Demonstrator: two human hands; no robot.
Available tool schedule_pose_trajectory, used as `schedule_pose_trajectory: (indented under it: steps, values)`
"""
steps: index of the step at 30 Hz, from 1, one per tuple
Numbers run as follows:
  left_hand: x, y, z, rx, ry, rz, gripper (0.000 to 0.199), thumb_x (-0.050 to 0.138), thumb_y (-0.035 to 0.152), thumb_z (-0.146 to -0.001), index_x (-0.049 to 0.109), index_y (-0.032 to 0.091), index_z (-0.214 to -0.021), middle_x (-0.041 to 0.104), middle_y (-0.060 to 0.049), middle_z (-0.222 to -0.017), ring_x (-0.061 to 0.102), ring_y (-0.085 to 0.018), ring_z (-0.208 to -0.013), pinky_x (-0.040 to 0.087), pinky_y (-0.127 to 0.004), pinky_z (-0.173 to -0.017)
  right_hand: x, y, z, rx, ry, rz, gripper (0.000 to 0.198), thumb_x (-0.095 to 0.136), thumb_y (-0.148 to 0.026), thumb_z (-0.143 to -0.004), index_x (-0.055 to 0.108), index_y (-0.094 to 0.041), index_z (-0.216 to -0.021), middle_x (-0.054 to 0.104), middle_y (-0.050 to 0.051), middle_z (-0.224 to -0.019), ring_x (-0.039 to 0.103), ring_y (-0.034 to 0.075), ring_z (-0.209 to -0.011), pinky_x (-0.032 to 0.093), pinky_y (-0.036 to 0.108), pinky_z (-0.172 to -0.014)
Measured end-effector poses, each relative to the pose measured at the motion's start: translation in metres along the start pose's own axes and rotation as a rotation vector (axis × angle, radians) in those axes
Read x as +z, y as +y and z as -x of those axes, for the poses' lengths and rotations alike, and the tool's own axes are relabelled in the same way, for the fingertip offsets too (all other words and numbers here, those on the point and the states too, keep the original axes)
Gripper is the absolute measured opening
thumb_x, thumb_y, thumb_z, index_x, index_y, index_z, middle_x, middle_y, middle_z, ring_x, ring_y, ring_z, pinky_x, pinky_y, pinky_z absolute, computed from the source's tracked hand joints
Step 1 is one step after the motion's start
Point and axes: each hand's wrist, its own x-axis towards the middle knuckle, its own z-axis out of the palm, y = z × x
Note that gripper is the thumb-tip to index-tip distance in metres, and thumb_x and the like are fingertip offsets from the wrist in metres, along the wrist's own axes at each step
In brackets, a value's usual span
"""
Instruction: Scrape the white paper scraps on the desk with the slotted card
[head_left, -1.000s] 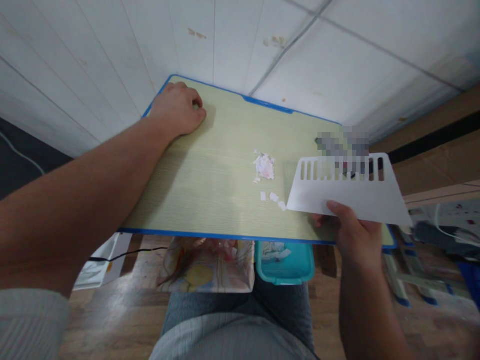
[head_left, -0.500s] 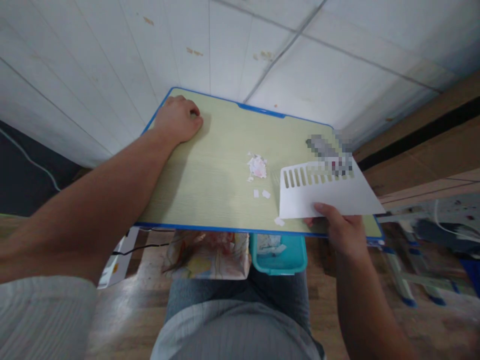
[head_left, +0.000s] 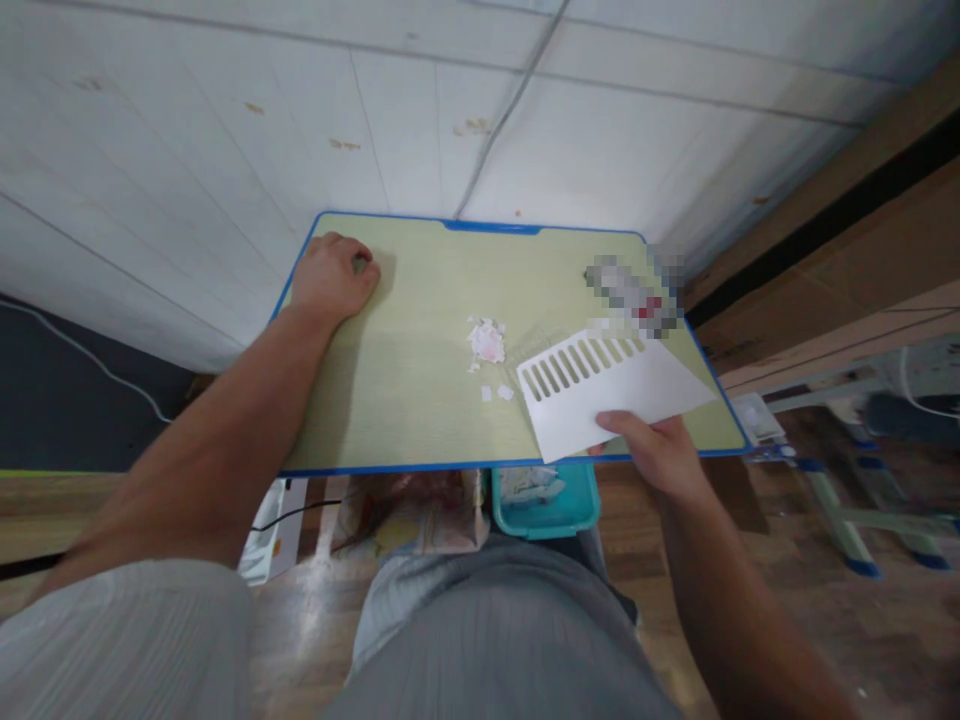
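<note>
My right hand (head_left: 652,445) pinches a white card (head_left: 592,395) by its near edge, thumb on top and fingers underneath. A row of long rounded slots runs along the card's far side. The card is slanted over the right part of the small table (head_left: 405,390). Just left of it lie a small heap of pale pinkish paper scraps (head_left: 489,342) and two loose white bits (head_left: 496,393). My left hand (head_left: 330,275) rests with curled fingers on the table's far left corner. A gap shows between its thumb and forefinger, with nothing visible inside.
A pixelated, blurred object (head_left: 630,295) lies at the table's far right. Below the front edge are a turquoise bin (head_left: 547,520) with white scraps and a patterned bag (head_left: 420,520). A white wall (head_left: 405,130) stands behind; cardboard (head_left: 840,260) is at the right.
The card has turned and shifted left toward the scraps, covering the loose bit near the front edge. My left hand keeps its place on the table. The whole view has shifted a little.
</note>
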Motion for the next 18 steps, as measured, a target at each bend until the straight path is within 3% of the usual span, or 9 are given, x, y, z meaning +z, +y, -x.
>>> schedule_pose_trajectory:
  steps: [9, 14, 18]
  values:
    - [-0.002, -0.001, 0.0, -0.001, 0.033, 0.041, 0.038, 0.059, 0.041, -0.105, 0.087, 0.023, -0.124, 0.079, -0.017, -0.14, 0.067, -0.041, -0.146, 0.052, -0.057, -0.135, 0.023, 0.01, -0.007, -0.065, 0.142, -0.013, 0.038, 0.083, -0.053, -0.099, 0.078, -0.025, -0.074, 0.08, 0.005, -0.069, 0.071, 0.023, -0.06, 0.066, 0.041, -0.072]
    - [-0.001, 0.0, 0.001, -0.01, 0.01, 0.049, 0.042, 0.055, 0.042, -0.106, 0.086, 0.022, -0.127, 0.078, -0.02, -0.145, 0.066, -0.043, -0.149, 0.05, -0.06, -0.136, 0.037, 0.014, -0.014, -0.08, 0.053, 0.049, 0.04, 0.078, -0.055, -0.105, 0.08, -0.024, -0.08, 0.085, 0.007, -0.077, 0.077, 0.024, -0.068, 0.068, 0.042, -0.082]
    - [0.001, 0.001, 0.002, -0.023, 0.037, 0.065, 0.037, 0.057, 0.041, -0.105, 0.085, 0.026, -0.122, 0.08, -0.017, -0.141, 0.066, -0.044, -0.146, 0.051, -0.063, -0.134, 0.053, 0.01, -0.018, -0.095, 0.058, -0.009, 0.045, 0.076, -0.062, -0.104, 0.078, -0.025, -0.08, 0.084, 0.008, -0.076, 0.075, 0.024, -0.065, 0.067, 0.041, -0.077]
